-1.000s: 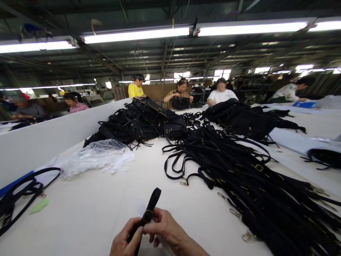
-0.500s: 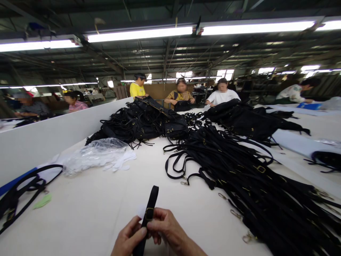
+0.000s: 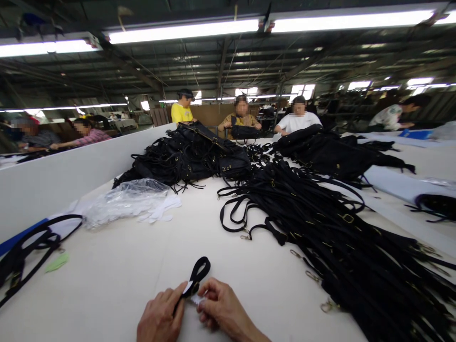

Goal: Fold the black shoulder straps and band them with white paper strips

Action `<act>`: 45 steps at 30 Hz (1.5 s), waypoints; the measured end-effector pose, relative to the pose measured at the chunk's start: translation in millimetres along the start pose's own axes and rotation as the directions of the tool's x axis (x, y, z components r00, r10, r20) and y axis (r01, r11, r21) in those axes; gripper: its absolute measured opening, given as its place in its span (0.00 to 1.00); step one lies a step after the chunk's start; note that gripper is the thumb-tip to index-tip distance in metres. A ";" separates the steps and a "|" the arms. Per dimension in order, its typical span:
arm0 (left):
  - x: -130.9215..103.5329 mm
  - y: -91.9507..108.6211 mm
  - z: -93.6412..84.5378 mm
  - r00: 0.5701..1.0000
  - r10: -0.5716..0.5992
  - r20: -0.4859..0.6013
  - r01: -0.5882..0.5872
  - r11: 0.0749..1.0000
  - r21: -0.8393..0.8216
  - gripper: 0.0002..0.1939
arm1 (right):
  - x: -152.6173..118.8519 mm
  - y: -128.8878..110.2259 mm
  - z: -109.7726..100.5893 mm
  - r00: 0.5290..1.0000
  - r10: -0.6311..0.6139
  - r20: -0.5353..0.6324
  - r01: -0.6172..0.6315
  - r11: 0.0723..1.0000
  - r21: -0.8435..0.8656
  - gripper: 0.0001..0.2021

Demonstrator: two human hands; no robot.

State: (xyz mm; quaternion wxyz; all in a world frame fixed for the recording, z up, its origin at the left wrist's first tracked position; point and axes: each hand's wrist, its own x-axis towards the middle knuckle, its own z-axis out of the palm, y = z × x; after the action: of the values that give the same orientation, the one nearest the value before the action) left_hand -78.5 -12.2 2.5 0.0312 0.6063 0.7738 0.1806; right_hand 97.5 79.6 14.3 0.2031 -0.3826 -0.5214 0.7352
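Note:
My left hand is closed on a black strap near the bottom of the view. The strap's end is folded into a loop that points away from me. A brass-coloured buckle sits below the loop, partly hidden by my fingers. My right hand is beside the buckle, thumb and fingers pinching a small white slip that reaches toward the strap. Some white also shows against the strap by my left fingertips. Whether both white parts are one piece, I cannot tell.
Many black straps with metal clips lie heaped on the right. Black bags are piled at the back. A clear plastic bag with white slips, a green scrap and another strap lie left. Several people work beyond.
The strap has been turned and lowered, and its end now shows as an open loop. My left hand has swung flatter over it; my right hand now pinches a white slip.

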 end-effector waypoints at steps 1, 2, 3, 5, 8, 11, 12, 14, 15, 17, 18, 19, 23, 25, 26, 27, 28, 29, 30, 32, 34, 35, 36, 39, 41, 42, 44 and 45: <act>-1.4 1.4 1.7 0.999 0.027 -0.021 -0.026 0.998 0.054 0.20 | -1.4 1.2 0.6 1.000 -0.017 0.003 0.017 1.000 -0.009 0.13; -2.6 2.1 3.7 0.998 0.057 -0.042 -0.053 0.994 0.091 0.20 | -2.4 1.8 0.5 0.999 -0.035 0.013 0.035 0.999 -0.022 0.12; -3.3 2.0 6.1 0.994 0.088 -0.064 -0.080 0.990 0.115 0.19 | -2.8 2.1 -0.2 0.998 -0.050 0.029 0.051 0.998 -0.034 0.12; -3.7 -0.8 12.2 0.982 0.145 -0.118 -0.129 0.983 0.134 0.18 | -2.2 2.1 -2.8 0.995 -0.062 0.072 0.066 0.997 -0.042 0.17; -2.1 -6.0 22.3 0.954 0.226 -0.198 -0.209 0.972 0.104 0.17 | -1.2 0.5 -6.1 0.991 -0.078 0.106 0.082 0.996 -0.038 0.24; 0.0 -4.8 27.1 0.937 0.279 -0.211 -0.285 0.958 -0.001 0.17 | -4.0 -4.2 -6.2 0.981 -0.164 0.108 0.174 0.981 -0.089 0.22; 0.5 -3.1 26.8 0.940 0.276 -0.199 -0.290 0.956 -0.048 0.17 | -5.6 -6.3 -5.8 0.974 -0.202 0.101 0.214 0.969 -0.126 0.20; 0.9 0.5 24.6 0.959 0.238 -0.155 -0.261 0.955 -0.143 0.17 | -8.6 -10.0 -5.3 0.962 -0.254 0.096 0.268 0.942 -0.200 0.18; 0.8 1.5 23.4 0.971 0.202 -0.130 -0.224 0.956 -0.187 0.17 | -9.6 -11.5 -5.4 0.960 -0.259 0.103 0.276 0.937 -0.216 0.20; 0.2 1.2 22.4 0.991 0.097 -0.090 -0.117 0.957 -0.264 0.17 | -10.0 -13.7 -6.0 0.960 -0.239 0.146 0.264 0.944 -0.196 0.25; -0.3 0.0 22.8 0.997 0.033 -0.064 -0.051 0.954 -0.296 0.17 | -9.7 -14.6 -6.4 0.959 -0.228 0.168 0.258 0.948 -0.185 0.28; -0.7 -1.7 23.7 0.999 -0.026 -0.038 0.012 0.947 -0.321 0.17 | -9.0 -15.6 -6.6 0.957 -0.228 0.181 0.261 0.947 -0.186 0.29; -2.1 -7.1 28.1 0.991 -0.132 0.030 0.133 0.914 -0.383 0.19 | -6.9 -19.7 -5.9 0.957 -0.243 0.161 0.278 0.927 -0.254 0.21; -2.5 -7.3 28.7 0.989 -0.142 0.042 0.147 0.905 -0.399 0.19 | -6.9 -21.1 -5.3 0.957 -0.257 0.138 0.286 0.917 -0.278 0.19; -2.8 -6.9 28.6 0.988 -0.145 0.043 0.150 0.902 -0.405 0.19 | -7.2 -21.8 -5.0 0.950 -0.286 0.126 0.311 0.900 -0.307 0.18; -3.0 -6.3 28.3 0.988 -0.149 0.039 0.152 0.901 -0.407 0.20 | -7.6 -22.7 -4.6 0.938 -0.328 0.114 0.347 0.872 -0.347 0.18; -3.3 -5.7 27.9 0.988 -0.153 0.031 0.152 0.901 -0.407 0.20 | -8.0 -23.8 -3.8 0.921 -0.374 0.108 0.386 0.837 -0.389 0.17; -3.6 -5.1 27.4 0.987 -0.156 0.023 0.152 0.901 -0.405 0.20 | -8.1 -25.2 -2.6 0.903 -0.415 0.106 0.419 0.804 -0.422 0.15; -3.8 -4.5 26.8 0.987 -0.158 0.018 0.152 0.902 -0.403 0.20 | -8.0 -26.9 -0.7 0.895 -0.435 0.101 0.433 0.790 -0.434 0.13; -3.9 -3.3 25.4 0.987 -0.160 0.026 0.157 0.902 -0.401 0.20 | -6.2 -30.5 4.6 0.926 -0.368 0.081 0.370 0.850 -0.374 0.11; -3.7 -2.3 23.7 0.986 -0.161 0.046 0.166 0.898 -0.406 0.20 | -2.4 -33.0 11.0 0.974 -0.216 0.069 0.226 0.942 -0.248 0.11; -3.4 -1.8 23.0 0.985 -0.162 0.056 0.171 0.896 -0.409 0.20 | -0.1 -33.4 14.0 0.987 -0.147 0.070 0.158 0.968 -0.195 0.11; -3.0 -1.4 22.4 0.984 -0.165 0.064 0.177 0.895 -0.410 0.20 | 2.4 -33.3 16.6 0.992 -0.102 0.072 0.113 0.980 -0.162 0.11; -2.1 -1.0 22.6 0.983 -0.166 0.074 0.182 0.892 -0.414 0.20 | 8.7 -30.2 21.0 0.996 -0.073 0.045 0.079 0.986 -0.148 0.12; -2.1 -1.3 24.3 0.984 -0.164 0.074 0.180 0.891 -0.416 0.20 | 11.4 -27.8 20.9 0.997 -0.070 0.021 0.073 0.985 -0.156 0.16; -2.3 -1.6 25.5 0.984 -0.165 0.068 0.179 0.892 -0.416 0.20 | 12.5 -27.1 20.1 0.997 -0.073 0.016 0.074 0.984 -0.163 0.20; -2.9 -2.2 27.9 0.984 -0.170 0.051 0.176 0.895 -0.410 0.21 | 14.4 -26.9 17.8 0.997 -0.070 0.030 0.074 0.979 -0.189 0.29; -3.2 -2.7 29.2 0.984 -0.171 0.039 0.172 0.898 -0.405 0.21 | 15.4 -27.3 16.6 0.997 -0.058 0.045 0.066 0.977 -0.203 0.33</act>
State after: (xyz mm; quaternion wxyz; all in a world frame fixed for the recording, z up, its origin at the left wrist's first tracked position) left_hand -72.3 -8.8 -26.1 0.1734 0.5162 0.7696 0.3335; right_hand 72.3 90.4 36.8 0.1754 -0.3706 -0.6098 0.6782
